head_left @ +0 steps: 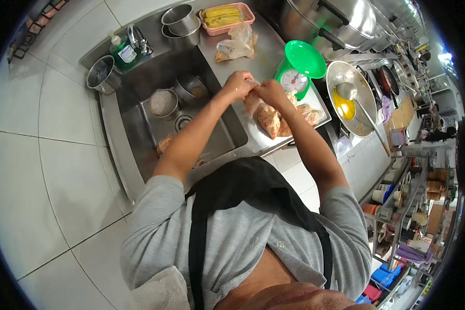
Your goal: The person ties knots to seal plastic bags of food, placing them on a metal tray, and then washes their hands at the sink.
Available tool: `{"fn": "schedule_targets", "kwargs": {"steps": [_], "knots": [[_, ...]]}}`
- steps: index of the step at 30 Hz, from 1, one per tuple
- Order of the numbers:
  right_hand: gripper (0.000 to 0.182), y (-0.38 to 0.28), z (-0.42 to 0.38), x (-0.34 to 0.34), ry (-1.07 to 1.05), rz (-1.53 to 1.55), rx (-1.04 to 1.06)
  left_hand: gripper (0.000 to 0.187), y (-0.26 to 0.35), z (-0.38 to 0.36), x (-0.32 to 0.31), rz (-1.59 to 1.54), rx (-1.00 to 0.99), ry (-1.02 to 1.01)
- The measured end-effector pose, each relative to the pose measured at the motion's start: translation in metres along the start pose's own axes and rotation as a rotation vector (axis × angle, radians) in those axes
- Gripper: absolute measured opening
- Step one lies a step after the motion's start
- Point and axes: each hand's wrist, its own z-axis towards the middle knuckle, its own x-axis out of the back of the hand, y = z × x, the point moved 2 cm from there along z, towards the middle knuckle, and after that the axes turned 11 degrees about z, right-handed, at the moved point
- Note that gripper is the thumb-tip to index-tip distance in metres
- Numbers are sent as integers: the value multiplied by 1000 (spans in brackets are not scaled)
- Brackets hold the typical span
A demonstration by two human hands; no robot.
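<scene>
Both my hands meet above the steel counter, right of the sink. My left hand (238, 85) is closed in a pinch at the top of a clear plastic bag (251, 103) with pinkish-brown food inside. Close beside it, my right hand (272, 94) also has its fingers closed on the bag's neck. Several similar filled bags (269, 120) lie on a white tray (323, 114) just below my right hand and forearm. A green kitchen scale (293, 79) with a round dial and a green pan stands right behind my right hand.
A sink (134, 111) to the left holds metal pots and a small bag. Dish soap (124, 53) stands by the faucet (139, 40). Behind are a pink basket (227, 20) of yellow food and another plastic bag (236, 44). A wide pan (364, 77) with a ladle sits at right.
</scene>
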Motion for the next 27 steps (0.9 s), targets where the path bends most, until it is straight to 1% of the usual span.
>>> {"fn": "schedule_targets", "kwargs": {"steps": [1, 4, 5, 8, 9, 11, 12, 14, 15, 17, 18, 20, 21, 23, 24, 26, 27], "knots": [[23, -5, -9, 9, -239, 375, -279, 20, -20, 10, -16, 126, -142, 164], [17, 41, 1, -11, -515, 1118, -664, 20, -36, -10, -39, 109, -316, 221], [10, 51, 2, -17, -519, 1127, -775, 21, -39, -17, -47, 302, -686, 432], [8, 58, 5, -18, -458, 984, -860, 20, -25, -42, -44, 342, -664, 259], [10, 52, 2, -16, -447, 943, -835, 18, -24, -44, -44, 309, -698, 252], [14, 39, -3, -12, -424, 863, -786, 16, -24, -45, -43, 382, -665, 225], [12, 43, 0, -13, -440, 833, -741, 15, -23, -44, -42, 419, -651, 213], [9, 55, 5, -15, -470, 774, -652, 14, -29, -39, -45, 384, -660, 246], [9, 50, 2, -12, -415, 678, -616, 14, -33, -36, -48, 365, -664, 262], [9, 30, -8, -3, -307, 484, -542, 13, -36, -27, -48, 340, -755, 374], [10, 29, -11, -2, -305, 507, -455, 13, -35, -25, -47, 327, -799, 431], [12, 29, -15, 1, -300, 551, -280, 12, -34, -18, -45, 274, -799, 365], [13, 30, -18, 1, -289, 522, -240, 11, -32, -18, -45, 248, -799, 332], [15, 32, -21, 1, -265, 465, -157, 12, -30, -18, -47, 245, -653, 326], [15, 37, -21, -3, -220, 454, -85, 13, -30, -17, -49, 243, -581, 322], [17, 50, -21, -14, -130, 432, 58, 17, -33, -14, -54, 269, -601, 363], [17, 50, -23, -15, -117, 451, 37, 19, -36, -11, -56, 284, -612, 385]]}}
